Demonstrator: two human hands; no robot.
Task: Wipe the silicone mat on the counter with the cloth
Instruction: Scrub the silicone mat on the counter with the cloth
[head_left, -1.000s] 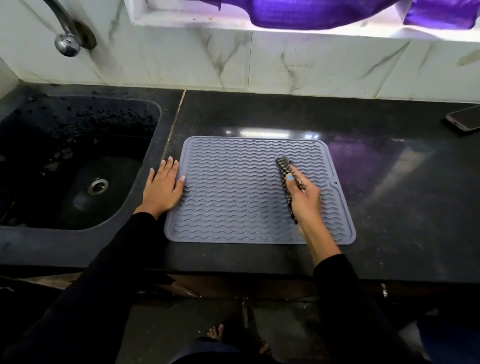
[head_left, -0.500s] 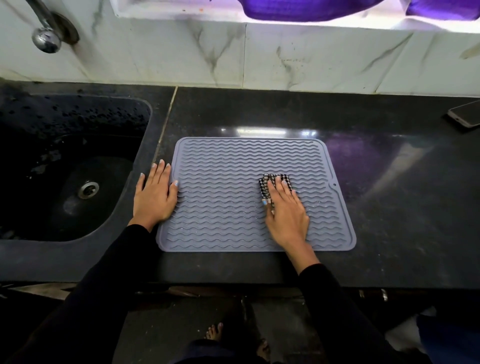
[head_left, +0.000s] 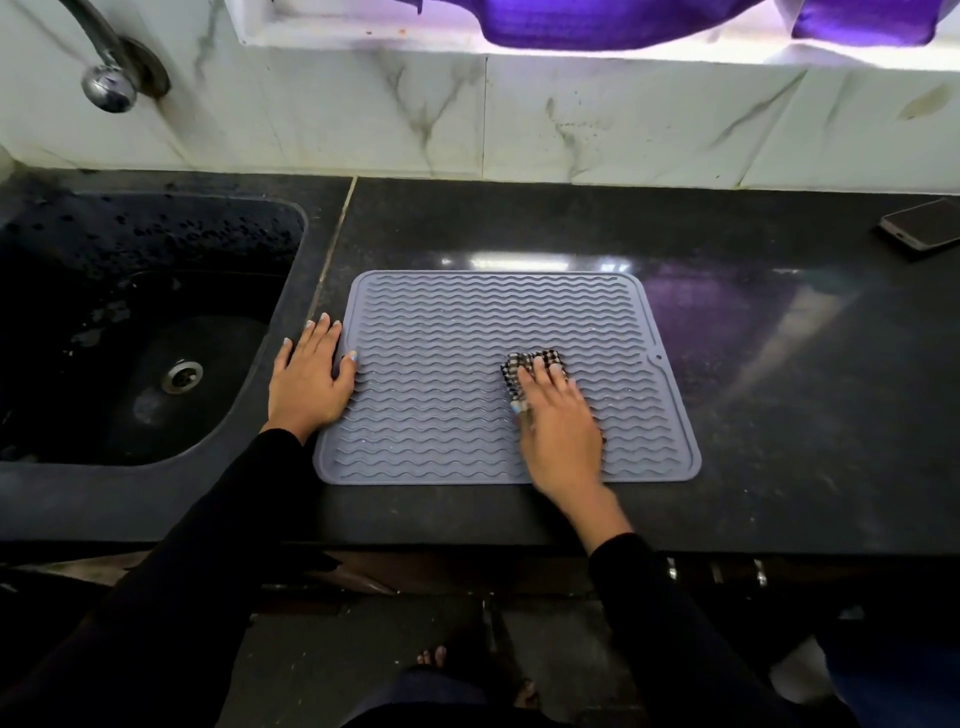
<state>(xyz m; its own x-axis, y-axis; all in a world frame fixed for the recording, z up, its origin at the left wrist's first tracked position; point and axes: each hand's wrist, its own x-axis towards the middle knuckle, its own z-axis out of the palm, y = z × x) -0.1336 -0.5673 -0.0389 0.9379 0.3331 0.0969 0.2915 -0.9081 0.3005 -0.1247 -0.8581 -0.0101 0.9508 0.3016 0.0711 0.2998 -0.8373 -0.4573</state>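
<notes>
The checkered cloth (head_left: 530, 366) is pressed flat onto the silicone mat (head_left: 441, 332) under the right hand (head_left: 558, 431), fingers straight; the mat's sink-side edge is pinned by the flat left hand (head_left: 309, 382).

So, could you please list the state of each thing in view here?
Silicone mat: flat on the counter.
Cloth: bunched, on the mat.
Right hand: presses the cloth.
Left hand: flat, on the mat's left edge.
Phone: lying on the counter.
Sink: wet.

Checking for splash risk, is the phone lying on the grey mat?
No, the dark phone lies on the black counter, apart from the grey ribbed silicone mat.
</notes>
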